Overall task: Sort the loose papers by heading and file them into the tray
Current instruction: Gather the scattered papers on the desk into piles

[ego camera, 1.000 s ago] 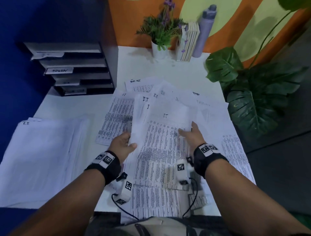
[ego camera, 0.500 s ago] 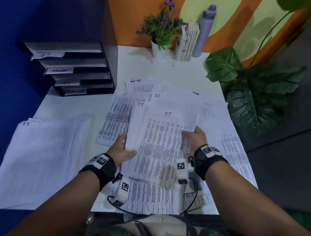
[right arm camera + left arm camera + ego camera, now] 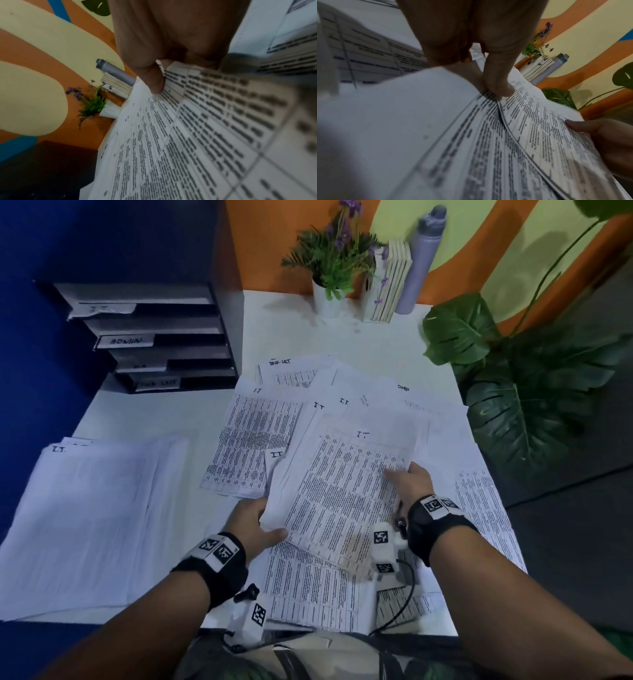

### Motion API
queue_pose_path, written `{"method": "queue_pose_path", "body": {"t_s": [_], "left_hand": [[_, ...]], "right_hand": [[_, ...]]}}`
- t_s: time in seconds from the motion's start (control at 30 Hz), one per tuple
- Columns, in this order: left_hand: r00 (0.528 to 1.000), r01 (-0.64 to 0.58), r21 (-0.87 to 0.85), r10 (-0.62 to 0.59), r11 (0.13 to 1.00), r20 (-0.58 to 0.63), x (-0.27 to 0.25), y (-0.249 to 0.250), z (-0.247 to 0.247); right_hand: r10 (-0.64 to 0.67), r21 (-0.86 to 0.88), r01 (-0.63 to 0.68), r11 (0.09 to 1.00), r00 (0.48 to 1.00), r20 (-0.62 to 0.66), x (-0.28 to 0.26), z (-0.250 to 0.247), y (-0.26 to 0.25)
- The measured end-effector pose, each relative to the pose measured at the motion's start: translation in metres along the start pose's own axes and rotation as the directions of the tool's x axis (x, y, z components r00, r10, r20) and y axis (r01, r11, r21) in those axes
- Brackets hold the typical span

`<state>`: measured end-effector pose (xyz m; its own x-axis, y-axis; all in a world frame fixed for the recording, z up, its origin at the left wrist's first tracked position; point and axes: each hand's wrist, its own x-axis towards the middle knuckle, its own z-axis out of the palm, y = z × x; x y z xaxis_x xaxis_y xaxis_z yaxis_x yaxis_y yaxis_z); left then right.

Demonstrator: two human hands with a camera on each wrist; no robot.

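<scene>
Both hands hold a bundle of printed sheets headed "IT" (image 3: 346,487) just above the scattered papers (image 3: 253,440) at the middle of the white desk. My left hand (image 3: 255,523) grips the bundle's lower left edge, thumb on top (image 3: 498,86). My right hand (image 3: 407,482) pinches its right edge, thumb on the print (image 3: 155,82). A stacked pile headed "I.T." (image 3: 92,518) lies at the left. The black letter tray (image 3: 164,337) with labelled shelves stands at the back left.
A potted purple-flowered plant (image 3: 334,268), a row of books (image 3: 390,282) and a grey bottle (image 3: 423,258) line the back wall. A large-leaved plant (image 3: 524,392) overhangs the desk's right edge. More sheets headed "TASK LIST" (image 3: 291,368) and "ADMIN" (image 3: 404,388) lie behind the bundle.
The held bundle has been squared up and lowered, with its top "IT" sheet now lying flatter. Both hands have kept their hold on its edges.
</scene>
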<state>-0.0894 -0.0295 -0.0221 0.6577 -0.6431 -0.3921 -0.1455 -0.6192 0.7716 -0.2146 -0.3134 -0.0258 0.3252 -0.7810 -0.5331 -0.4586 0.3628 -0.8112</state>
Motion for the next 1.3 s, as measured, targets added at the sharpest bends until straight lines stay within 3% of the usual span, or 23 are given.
{"method": "queue_pose_path", "body": {"t_s": [0.13,0.3,0.4,0.6,0.67,0.7,0.77,0.83,0.9,0.97,1.0,1.1,1.13,1.23,1.3], "left_hand": [[0.999,0.044,0.015,-0.043,0.999,-0.029,-0.002,-0.003,0.000],[0.966,0.147,0.031,-0.136,0.989,-0.220,0.002,-0.005,0.000],[0.951,0.197,0.004,-0.190,0.980,-0.246,0.003,0.000,-0.005],[0.924,0.297,-0.051,-0.301,0.954,-0.236,0.012,0.003,-0.007],[0.924,0.305,-0.074,-0.314,0.950,-0.219,0.013,0.005,-0.003],[0.925,0.304,-0.086,-0.315,0.949,-0.211,0.012,0.006,-0.001],[0.931,0.302,-0.088,-0.314,0.949,-0.187,0.011,0.009,0.005],[0.930,0.324,-0.075,-0.332,0.943,-0.157,0.012,0.014,0.010],[0.922,0.363,-0.052,-0.367,0.930,-0.123,0.015,0.019,0.014],[0.923,0.368,-0.007,-0.367,0.930,-0.114,0.017,0.022,0.018],[0.925,0.366,0.023,-0.361,0.930,-0.118,0.017,0.022,0.020],[0.928,0.365,0.064,-0.358,0.929,-0.100,0.016,0.025,0.024],[0.932,0.356,0.065,-0.350,0.932,-0.090,0.016,0.026,0.026],[0.940,0.333,0.027,-0.330,0.943,-0.083,0.015,0.028,0.030],[0.942,0.325,-0.038,-0.327,0.945,-0.080,0.013,0.029,0.033]], "right_hand": [[-0.126,-0.017,0.125,0.992,0.987,-0.096,0.001,0.000,-0.006],[-0.260,0.050,0.272,0.961,0.949,-0.178,-0.008,-0.006,-0.026],[-0.410,0.077,0.440,0.895,0.878,-0.249,-0.015,-0.019,-0.052],[-0.681,0.146,0.744,0.652,0.659,-0.318,-0.057,-0.041,-0.127],[-0.708,0.155,0.766,0.624,0.637,-0.305,-0.064,-0.044,-0.139],[-0.696,0.154,0.747,0.647,0.661,-0.282,-0.064,-0.043,-0.140],[-0.607,0.102,0.628,0.771,0.774,-0.181,-0.058,-0.039,-0.130],[-0.405,-0.062,0.402,0.914,0.914,-0.035,-0.054,-0.030,-0.108],[-0.170,-0.274,0.181,0.945,0.983,0.063,-0.055,-0.020,-0.077],[-0.039,-0.472,0.087,0.877,0.993,0.110,-0.057,-0.010,-0.040],[-0.032,-0.545,0.085,0.834,0.994,0.107,-0.057,-0.005,-0.024],[-0.136,-0.697,0.145,0.702,0.988,0.069,-0.059,0.007,0.005],[-0.147,-0.692,0.160,0.704,0.986,0.079,-0.061,0.010,0.007],[-0.097,-0.497,0.172,0.851,0.980,0.173,-0.072,0.013,0.003],[-0.065,-0.426,0.159,0.891,0.972,0.228,-0.076,0.013,-0.005]]}}
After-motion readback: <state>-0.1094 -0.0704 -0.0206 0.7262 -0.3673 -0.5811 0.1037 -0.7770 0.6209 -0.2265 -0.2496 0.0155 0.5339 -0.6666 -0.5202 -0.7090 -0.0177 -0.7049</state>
